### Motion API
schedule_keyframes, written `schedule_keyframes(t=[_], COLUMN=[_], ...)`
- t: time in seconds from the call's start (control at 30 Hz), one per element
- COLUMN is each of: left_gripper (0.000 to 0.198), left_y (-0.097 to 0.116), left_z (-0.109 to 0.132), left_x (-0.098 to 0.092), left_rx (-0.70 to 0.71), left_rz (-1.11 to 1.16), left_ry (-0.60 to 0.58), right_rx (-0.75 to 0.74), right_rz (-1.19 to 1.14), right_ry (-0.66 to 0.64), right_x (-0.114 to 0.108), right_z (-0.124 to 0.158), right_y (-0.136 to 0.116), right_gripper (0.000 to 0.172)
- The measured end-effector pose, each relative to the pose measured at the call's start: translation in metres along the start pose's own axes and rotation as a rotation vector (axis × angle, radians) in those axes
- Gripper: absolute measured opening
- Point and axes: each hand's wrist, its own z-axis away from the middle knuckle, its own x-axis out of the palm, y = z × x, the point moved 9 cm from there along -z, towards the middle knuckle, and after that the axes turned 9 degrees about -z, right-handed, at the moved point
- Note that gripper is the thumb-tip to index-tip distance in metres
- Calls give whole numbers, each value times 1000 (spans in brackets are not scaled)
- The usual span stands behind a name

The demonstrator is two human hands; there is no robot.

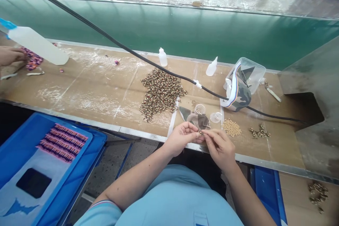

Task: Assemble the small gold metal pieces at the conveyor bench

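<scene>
Over the front edge of the table, my left hand [184, 136] and my right hand [220, 146] meet, fingertips pinched together. Between them is a tiny dark and gold piece [200, 132], too small to make out well. Just beyond my hands lie a camouflage cloth [202, 121], a small round clear dish [200, 109] and a clear lid-like dish [216, 117]. To the right of my right hand is a pile of small beige beads [231, 128]. A large heap of small brown-and-cream pieces with red spots [161, 91] spreads beyond my left hand.
Two white squeeze bottles [162, 57] stand behind the heap. A clear plastic box [254, 74] holds a camouflage cap [239, 93]. A black cable [111, 38] crosses the view. At left are a big bottle [39, 44], a co-worker's hand [12, 55] and a blue tray [87, 144].
</scene>
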Motion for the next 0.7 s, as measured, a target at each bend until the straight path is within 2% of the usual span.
schedule_keyframes(t=[0.23,0.37,0.5,0.7], left_gripper=[46,45,44,40], left_y=[0,-1,-1,5], left_z=[1,1,1,3], left_x=[1,-1,-1,1], left_rx=[13,30,46,112], left_rz=[11,-11,-23,-61], left_ry=[5,13,21,17], right_rx=[-166,-207,-159,65], right_rz=[7,-3,-18,-31], right_ry=[-64,-116,-106,26], right_x=[2,5,4,-6], right_z=[3,1,0,3], right_y=[-14,-17,-13,4], right_gripper=[27,29,27,13])
